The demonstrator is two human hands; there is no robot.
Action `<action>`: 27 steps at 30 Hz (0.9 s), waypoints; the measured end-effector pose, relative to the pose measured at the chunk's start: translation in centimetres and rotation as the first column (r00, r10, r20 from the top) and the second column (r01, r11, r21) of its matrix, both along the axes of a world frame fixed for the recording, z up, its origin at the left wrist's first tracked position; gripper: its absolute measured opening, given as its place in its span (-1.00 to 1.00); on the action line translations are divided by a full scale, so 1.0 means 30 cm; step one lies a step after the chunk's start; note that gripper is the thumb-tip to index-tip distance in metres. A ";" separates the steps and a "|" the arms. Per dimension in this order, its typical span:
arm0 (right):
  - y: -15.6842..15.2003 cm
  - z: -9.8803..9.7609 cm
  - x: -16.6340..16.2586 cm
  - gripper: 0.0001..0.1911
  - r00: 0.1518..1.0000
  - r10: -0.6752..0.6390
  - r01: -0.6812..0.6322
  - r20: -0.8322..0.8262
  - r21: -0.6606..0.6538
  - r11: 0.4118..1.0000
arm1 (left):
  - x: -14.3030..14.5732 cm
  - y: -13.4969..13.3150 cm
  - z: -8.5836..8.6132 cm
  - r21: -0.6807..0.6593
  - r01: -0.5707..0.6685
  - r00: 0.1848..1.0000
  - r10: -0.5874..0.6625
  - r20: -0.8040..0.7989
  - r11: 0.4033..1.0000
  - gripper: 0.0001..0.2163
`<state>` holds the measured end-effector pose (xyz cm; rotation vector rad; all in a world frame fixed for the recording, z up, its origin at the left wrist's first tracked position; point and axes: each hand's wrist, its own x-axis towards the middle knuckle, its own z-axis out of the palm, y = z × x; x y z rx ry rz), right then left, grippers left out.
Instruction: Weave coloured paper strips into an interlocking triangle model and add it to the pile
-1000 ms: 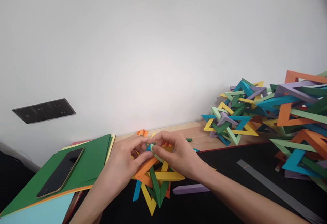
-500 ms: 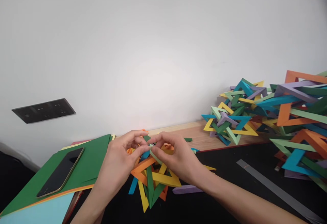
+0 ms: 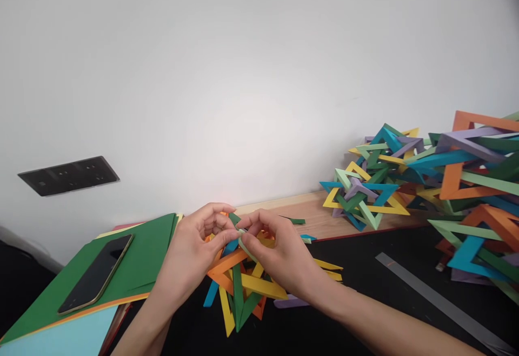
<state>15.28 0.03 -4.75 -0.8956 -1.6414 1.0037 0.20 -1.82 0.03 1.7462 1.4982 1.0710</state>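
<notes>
A multicoloured folded-paper model (image 3: 239, 291) of interlocking orange, yellow, green and blue strips sits on the black mat under my hands. A pale green paper strip (image 3: 242, 241) rises at its top. My left hand (image 3: 198, 242) pinches the end of that strip between thumb and fingertips. My right hand (image 3: 275, 248) grips the same strip from the other side, its fingertips close to those of the left. The far side of the model is hidden behind my hands.
Finished paper stars (image 3: 359, 199) pile up at the right. A grey ruler (image 3: 430, 296) lies on the black mat (image 3: 365, 312). Left, a phone (image 3: 97, 272) rests on green paper sheets (image 3: 141, 258). Loose yellow strips (image 3: 330, 267) and a purple strip (image 3: 290, 302) lie near my right wrist.
My hands stay at the same spot, with small shifts of the fingers. The right hand and forearm have moved slightly down, showing more of the yellow strips beside the wrist.
</notes>
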 end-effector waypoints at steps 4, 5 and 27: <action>-0.007 0.004 -0.006 -0.89 1.000 -0.013 0.013 0.014 -0.009 1.000 | -0.003 0.006 0.000 -0.006 0.024 1.000 -0.024 0.008 1.000 -0.80; -0.004 0.008 -0.003 -0.89 1.000 -0.009 0.009 0.021 -0.012 1.000 | -0.005 0.008 0.001 -0.004 0.032 0.999 -0.032 0.008 0.999 -0.79; 0.057 0.026 0.059 -0.92 0.953 0.061 -0.165 0.296 0.341 0.926 | -0.029 0.005 0.031 0.108 0.035 0.961 -0.003 -0.275 0.994 -0.88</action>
